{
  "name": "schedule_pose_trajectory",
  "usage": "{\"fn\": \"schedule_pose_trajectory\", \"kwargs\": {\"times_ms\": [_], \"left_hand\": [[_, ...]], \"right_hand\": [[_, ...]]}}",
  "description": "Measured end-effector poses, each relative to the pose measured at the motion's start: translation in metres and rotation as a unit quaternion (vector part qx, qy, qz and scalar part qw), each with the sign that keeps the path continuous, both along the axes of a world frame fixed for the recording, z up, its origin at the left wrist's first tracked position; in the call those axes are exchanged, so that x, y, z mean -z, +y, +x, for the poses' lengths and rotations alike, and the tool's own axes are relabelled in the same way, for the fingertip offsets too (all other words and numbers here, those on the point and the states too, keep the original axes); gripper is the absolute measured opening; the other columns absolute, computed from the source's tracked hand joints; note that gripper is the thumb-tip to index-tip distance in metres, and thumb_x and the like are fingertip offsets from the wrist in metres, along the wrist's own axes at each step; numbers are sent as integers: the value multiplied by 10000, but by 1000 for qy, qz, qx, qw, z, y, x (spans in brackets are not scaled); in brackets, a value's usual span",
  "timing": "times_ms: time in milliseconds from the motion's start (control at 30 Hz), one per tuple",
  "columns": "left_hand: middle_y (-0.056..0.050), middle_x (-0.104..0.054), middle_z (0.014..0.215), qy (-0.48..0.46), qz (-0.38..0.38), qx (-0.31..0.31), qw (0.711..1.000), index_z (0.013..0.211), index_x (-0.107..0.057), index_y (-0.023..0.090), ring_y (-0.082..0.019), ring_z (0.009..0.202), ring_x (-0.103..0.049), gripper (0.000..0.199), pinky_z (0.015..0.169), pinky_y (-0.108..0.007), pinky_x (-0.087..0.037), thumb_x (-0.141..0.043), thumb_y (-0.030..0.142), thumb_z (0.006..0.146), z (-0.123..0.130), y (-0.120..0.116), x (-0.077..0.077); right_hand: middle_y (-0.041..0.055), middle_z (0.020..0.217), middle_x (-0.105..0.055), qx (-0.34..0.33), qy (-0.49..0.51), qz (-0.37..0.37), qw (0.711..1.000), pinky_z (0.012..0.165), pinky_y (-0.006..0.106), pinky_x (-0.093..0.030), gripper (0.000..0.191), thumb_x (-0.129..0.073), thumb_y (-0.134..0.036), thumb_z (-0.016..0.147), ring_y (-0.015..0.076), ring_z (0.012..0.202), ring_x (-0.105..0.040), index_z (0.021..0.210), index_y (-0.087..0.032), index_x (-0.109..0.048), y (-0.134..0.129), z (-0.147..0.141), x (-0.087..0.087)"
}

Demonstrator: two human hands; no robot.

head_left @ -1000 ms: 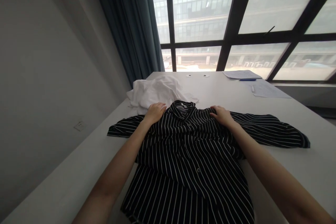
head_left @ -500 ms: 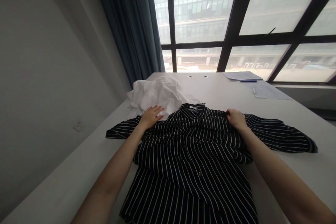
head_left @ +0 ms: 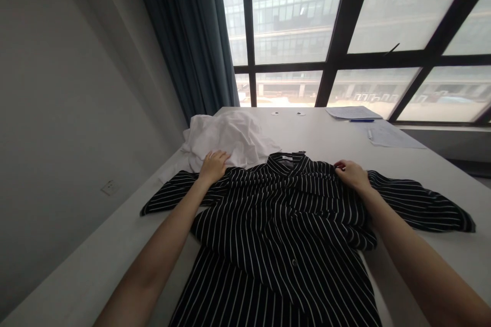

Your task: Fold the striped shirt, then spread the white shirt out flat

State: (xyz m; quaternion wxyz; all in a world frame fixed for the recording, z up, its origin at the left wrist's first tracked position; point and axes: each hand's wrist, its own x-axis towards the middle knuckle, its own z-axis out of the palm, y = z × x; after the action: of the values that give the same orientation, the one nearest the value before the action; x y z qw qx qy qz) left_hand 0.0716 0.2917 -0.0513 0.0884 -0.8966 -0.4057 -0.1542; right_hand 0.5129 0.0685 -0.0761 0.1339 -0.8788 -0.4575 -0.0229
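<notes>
A black shirt with white stripes [head_left: 276,225] lies spread on the white table, its collar toward the window and both sleeves out to the sides. My left hand [head_left: 214,167] is at its left shoulder, fingers closed on the fabric beside the white cloth. At the right shoulder, my right hand [head_left: 352,173] pinches the shirt near the sleeve seam. The shirt's front is wrinkled across the chest, and its lower edge runs out of view. A crumpled white cloth [head_left: 233,135] lies behind the left shoulder.
Papers [head_left: 353,112], a blue pen [head_left: 361,120] and another sheet [head_left: 395,137] lie at the table's back right. Two small white pieces [head_left: 300,113] are near the back edge. A blue curtain [head_left: 187,36] and wall [head_left: 76,112] border the left; windows stand behind.
Both hands have moved slightly apart, drawing the shoulders outward. The left sleeve now reaches farther left and nearer, and the right sleeve has shifted a little right.
</notes>
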Motion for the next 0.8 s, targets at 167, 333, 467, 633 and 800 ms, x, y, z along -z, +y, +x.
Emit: {"fn": "schedule_pose_trajectory", "kwargs": {"times_ms": [167, 333, 467, 633, 800], "left_hand": [[-78, -664, 1171, -37, 30, 102, 994, 1085, -685, 192, -222, 1128, -569, 290, 1072, -388, -356, -469, 161, 893, 46, -30, -8], [-96, -649, 1219, 13, -21, 128, 991, 1079, -668, 190, -263, 1255, -495, 220, 1136, -492, -235, -547, 282, 919, 87, -46, 4], [-119, -665, 1166, -7, -63, 102, 993, 1045, -646, 172, -282, 1226, -518, 187, 1125, -512, -243, -617, 261, 883, 97, -53, 15], [-52, -713, 1025, -53, -84, 99, 990, 1068, -613, 210, -215, 1031, -638, 156, 1103, -419, -317, -542, 217, 929, 90, -53, 10], [-12, -720, 1030, -106, -121, 84, 983, 1147, -592, 268, -212, 944, -676, 228, 831, -308, -499, -447, 324, 980, 83, -47, -13]], "right_hand": [[99, 1198, -654, -16, 9, 9, 1000, 876, 453, -439, 412, -307, -336, 959, 281, 1087, -583, 1137, -224, -661, 14, -5, 1], [151, 1259, -593, -22, 4, 5, 1000, 888, 526, -414, 395, -398, -382, 948, 329, 1152, -520, 1231, -200, -605, 18, -13, 11], [131, 1092, -641, -33, 14, -8, 999, 859, 527, -418, 329, -495, -367, 896, 317, 1068, -551, 1145, -210, -644, 16, -11, 12], [91, 1021, -673, -66, 54, -21, 996, 813, 400, -451, 231, -559, -262, 802, 252, 964, -602, 988, -190, -674, 13, 0, 4], [55, 876, -721, -104, 101, -16, 989, 748, 318, -466, 266, -499, -347, 857, 209, 824, -636, 936, -193, -701, 8, 4, -4]]}}
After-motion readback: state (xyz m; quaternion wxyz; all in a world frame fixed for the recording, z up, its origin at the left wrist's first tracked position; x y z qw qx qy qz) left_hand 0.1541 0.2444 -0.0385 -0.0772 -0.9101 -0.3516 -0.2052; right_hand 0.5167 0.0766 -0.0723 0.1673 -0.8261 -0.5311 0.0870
